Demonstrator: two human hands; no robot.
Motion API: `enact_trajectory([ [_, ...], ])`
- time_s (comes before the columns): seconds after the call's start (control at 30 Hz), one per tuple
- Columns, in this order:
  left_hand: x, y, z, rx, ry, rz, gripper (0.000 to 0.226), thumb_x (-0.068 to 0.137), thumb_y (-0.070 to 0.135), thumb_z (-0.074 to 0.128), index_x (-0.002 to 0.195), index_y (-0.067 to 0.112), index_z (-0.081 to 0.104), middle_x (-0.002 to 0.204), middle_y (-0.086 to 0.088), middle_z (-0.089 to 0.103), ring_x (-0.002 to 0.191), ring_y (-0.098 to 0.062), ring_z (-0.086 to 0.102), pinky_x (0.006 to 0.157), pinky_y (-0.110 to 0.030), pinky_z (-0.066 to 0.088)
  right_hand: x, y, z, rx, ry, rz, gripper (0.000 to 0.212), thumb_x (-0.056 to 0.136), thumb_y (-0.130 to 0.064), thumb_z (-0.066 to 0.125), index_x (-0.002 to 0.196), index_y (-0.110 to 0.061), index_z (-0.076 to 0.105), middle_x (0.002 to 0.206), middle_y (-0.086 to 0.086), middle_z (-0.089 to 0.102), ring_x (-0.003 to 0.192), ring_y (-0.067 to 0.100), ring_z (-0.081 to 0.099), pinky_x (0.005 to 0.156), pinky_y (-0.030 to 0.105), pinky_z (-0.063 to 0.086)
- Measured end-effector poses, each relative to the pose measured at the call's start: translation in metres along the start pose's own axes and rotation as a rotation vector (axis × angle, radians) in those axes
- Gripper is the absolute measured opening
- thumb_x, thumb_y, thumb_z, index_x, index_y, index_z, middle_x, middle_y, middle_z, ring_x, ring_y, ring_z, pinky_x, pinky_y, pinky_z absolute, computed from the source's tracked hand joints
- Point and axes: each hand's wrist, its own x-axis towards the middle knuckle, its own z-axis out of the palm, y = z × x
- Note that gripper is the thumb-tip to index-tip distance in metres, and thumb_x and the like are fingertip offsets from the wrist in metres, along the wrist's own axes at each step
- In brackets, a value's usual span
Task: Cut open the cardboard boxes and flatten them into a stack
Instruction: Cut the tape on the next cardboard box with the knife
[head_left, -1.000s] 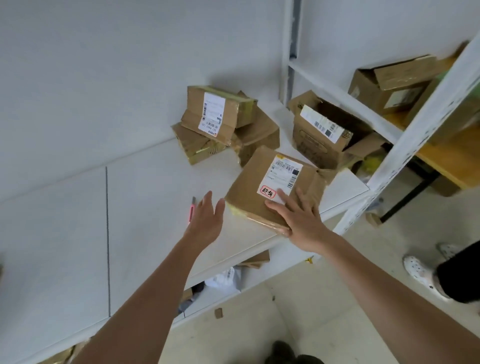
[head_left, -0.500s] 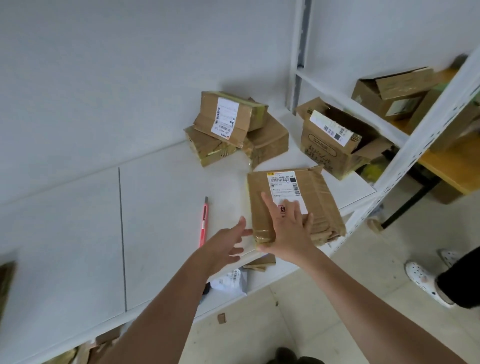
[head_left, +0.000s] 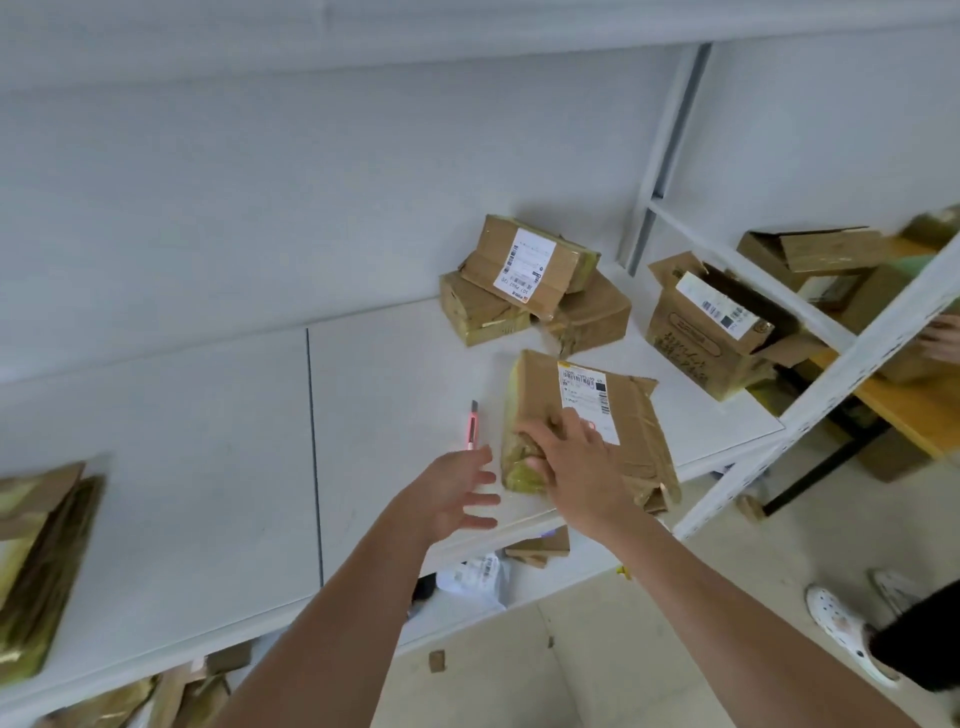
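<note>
On the white tabletop (head_left: 208, 441) near its front edge, I'm pinning the taped box (head_left: 587, 415) with right hand (head_left: 576, 467) curled on its corner; left hand (head_left: 452, 493) spread, empty, should be taking the pink cutter (head_left: 471, 426) beside it.

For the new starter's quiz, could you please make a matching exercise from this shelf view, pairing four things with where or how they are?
Things:
1. pink utility knife
2. taped box
3. open box
4. left hand

States:
A. flaps up, at the shelf's right end
B. fingers spread, holding nothing
C. lying on the shelf, untouched
D. under the right hand

Pairs: 1-C, 2-D, 3-A, 4-B
</note>
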Motion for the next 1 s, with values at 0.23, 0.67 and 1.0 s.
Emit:
enact_trajectory([
  [0.23, -0.042, 0.032, -0.010, -0.153, -0.078, 0.187, 0.029, 0.103, 0.036, 0.049, 0.118, 0.012, 0.052, 0.108, -0.013, 0.062, 0.090, -0.034, 0.066, 0.087, -0.050, 0.056, 0.008, -0.041, -0.028, 0.302, 0.283, -0.199, 0.032, 0.098, -0.013, 0.053, 0.124, -0.030, 0.042, 0.112, -0.009, 0.033, 0.085, 0.015, 0.050, 0.064, 0.020, 0.040],
  [0.67, -0.109, 0.045, -0.098, 0.129, 0.448, 0.338, 0.043, 0.095, 0.048, 0.057, 0.115, 0.010, 0.052, 0.108, -0.008, 0.064, 0.081, -0.027, 0.071, 0.083, -0.041, 0.061, 0.040, -0.131, 0.005, 0.780, 0.108, -0.324, 0.022, 0.096, -0.035, 0.058, 0.110, -0.019, 0.051, 0.113, -0.003, 0.053, 0.103, 0.004, 0.055, 0.082, 0.023, 0.048],
  [1.0, -0.080, 0.013, -0.082, -0.053, 0.529, 0.204, 0.055, 0.097, 0.052, 0.052, 0.129, 0.008, 0.053, 0.115, -0.014, 0.066, 0.075, -0.034, 0.075, 0.072, -0.038, 0.062, 0.052, -0.092, 0.015, 0.758, -0.328, -0.290, 0.056, 0.099, -0.040, 0.054, 0.150, -0.041, 0.031, 0.150, -0.017, 0.043, 0.134, 0.002, 0.043, 0.111, 0.021, 0.036],
])
